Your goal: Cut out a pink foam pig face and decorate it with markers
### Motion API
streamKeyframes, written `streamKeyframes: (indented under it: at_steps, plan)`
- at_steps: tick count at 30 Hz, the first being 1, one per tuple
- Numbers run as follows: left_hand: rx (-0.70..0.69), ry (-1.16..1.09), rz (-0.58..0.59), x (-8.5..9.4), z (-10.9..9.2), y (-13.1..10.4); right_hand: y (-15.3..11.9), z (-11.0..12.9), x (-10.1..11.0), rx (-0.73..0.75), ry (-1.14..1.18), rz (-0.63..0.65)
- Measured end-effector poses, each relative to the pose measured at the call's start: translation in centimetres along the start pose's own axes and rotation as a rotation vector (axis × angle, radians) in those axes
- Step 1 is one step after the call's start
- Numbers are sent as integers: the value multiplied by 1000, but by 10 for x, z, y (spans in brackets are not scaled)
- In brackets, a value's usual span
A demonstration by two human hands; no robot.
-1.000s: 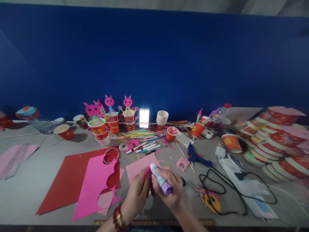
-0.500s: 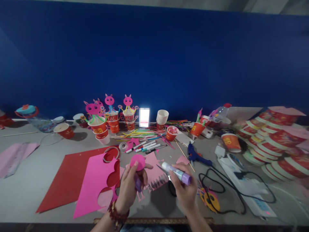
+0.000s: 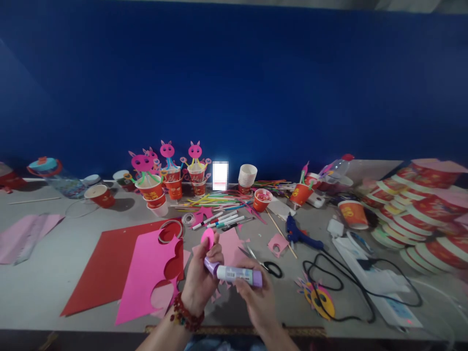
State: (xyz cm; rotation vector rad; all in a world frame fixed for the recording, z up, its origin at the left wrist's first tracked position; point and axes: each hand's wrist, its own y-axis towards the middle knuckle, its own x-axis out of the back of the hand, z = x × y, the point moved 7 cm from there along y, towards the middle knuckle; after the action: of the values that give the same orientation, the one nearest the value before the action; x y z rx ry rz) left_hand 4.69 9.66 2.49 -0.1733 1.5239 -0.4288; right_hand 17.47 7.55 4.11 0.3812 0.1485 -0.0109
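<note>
My left hand [image 3: 200,275] is closed, pinching a bright pink paper circle [image 3: 208,238] near its fingertips. The same hand grips a purple glue stick cap [image 3: 211,266] lower down. In my right hand [image 3: 259,297], a white glue stick [image 3: 234,274] with a purple base lies sideways, its left end meeting the cap. I cannot tell how far the cap is pushed on. Beneath both hands is a pale pink sheet [image 3: 229,247] with cut edges. Black-handled scissors [image 3: 272,269] lie just beyond my right hand.
Left are a red sheet [image 3: 98,268] and a bright pink sheet [image 3: 137,278] with round cutouts. Markers [image 3: 223,220] and a blue glue gun [image 3: 298,234] lie farther back. Pink paper figures [image 3: 167,149] stand in cups. Stacked paper bowls [image 3: 417,214] and black cables [image 3: 329,273] occupy the right.
My right hand has moved left, bringing the glue stick against the cap in my left hand. The pink circle has turned more edge-on. The scissors are now less covered.
</note>
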Motion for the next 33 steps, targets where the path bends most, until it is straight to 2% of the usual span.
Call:
streamKeyframes:
  at_steps: [3,8,12,19,21,23,25,27,28,32,33]
  plan:
    - [-18,0,11,-2,2,0,2,11,-2,93,-115,14]
    - [-181,196,72,-6,-3,-2,-6,18,-3,213,-185,4]
    - [-237,360,149,-12,0,-4,-13,14,-4,234,-158,-29]
    - [-365,489,126,-8,-3,-8,-13,7,-5,210,-164,-36]
    - [-386,553,119,-9,-6,-10,-9,4,-8,121,-208,85]
    - [-395,626,105,-10,-10,-12,-5,2,-13,31,-318,298]
    - [-364,689,82,-10,-12,-12,0,5,-13,61,-463,467]
    - [-357,719,70,-9,-17,-11,12,10,-4,174,-555,522]
    - [-380,721,73,-10,-22,-11,24,7,5,161,-585,509]
    - [-555,748,53,-6,-52,-16,87,-18,59,111,-609,184]
    - [-574,782,52,-5,-58,-17,100,-26,68,113,-619,147]
